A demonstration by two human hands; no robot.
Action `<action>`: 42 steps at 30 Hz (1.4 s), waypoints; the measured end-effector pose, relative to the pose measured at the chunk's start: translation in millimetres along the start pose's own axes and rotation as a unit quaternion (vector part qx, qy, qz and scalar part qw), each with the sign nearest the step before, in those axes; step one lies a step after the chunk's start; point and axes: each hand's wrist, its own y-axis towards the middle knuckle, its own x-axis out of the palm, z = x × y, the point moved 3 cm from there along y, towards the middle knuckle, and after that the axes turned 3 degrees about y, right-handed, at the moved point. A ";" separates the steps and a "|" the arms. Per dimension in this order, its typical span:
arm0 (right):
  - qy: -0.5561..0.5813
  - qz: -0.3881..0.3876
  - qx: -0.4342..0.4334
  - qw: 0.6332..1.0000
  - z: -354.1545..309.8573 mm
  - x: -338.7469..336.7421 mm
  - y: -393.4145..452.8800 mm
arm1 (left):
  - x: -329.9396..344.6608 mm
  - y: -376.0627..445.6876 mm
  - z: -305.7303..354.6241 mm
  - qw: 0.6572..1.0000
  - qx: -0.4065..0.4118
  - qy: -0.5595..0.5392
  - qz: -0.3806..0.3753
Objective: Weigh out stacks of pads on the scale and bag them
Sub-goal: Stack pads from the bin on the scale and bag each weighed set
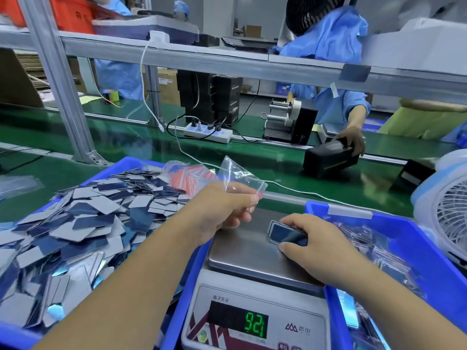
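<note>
A grey digital scale (252,258) stands between two blue bins, its green display reading 92 and a blurred digit. On its steel pan lies a small stack of dark blue pads (286,233), and my right hand (310,243) grips that stack from the right. My left hand (222,208) hovers over the pan's far left corner, pinching a clear zip bag (240,176) that sticks up behind my fingers. The left blue bin (121,165) is heaped with loose blue and grey pads (75,231).
A bundle of clear bags with red strips (189,176) lies on the pad heap. The right blue bin (409,238) holds filled bags. A white fan (447,210) stands at the far right. Across the green conveyor, a person in blue handles a black box (328,155).
</note>
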 end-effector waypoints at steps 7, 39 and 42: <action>-0.049 -0.030 -0.020 0.998 -1.4 4.4 -0.1 | -1.0 2.1 1.2 0.999 0.030 0.037 0.013; 0.414 0.061 -0.078 0.905 -18.0 -1.8 -5.0 | 15.7 -7.5 9.0 0.995 0.096 0.033 -0.012; 0.407 0.091 -0.082 0.905 -18.5 -1.3 -4.1 | 19.8 -8.3 8.1 0.994 0.097 0.020 -0.036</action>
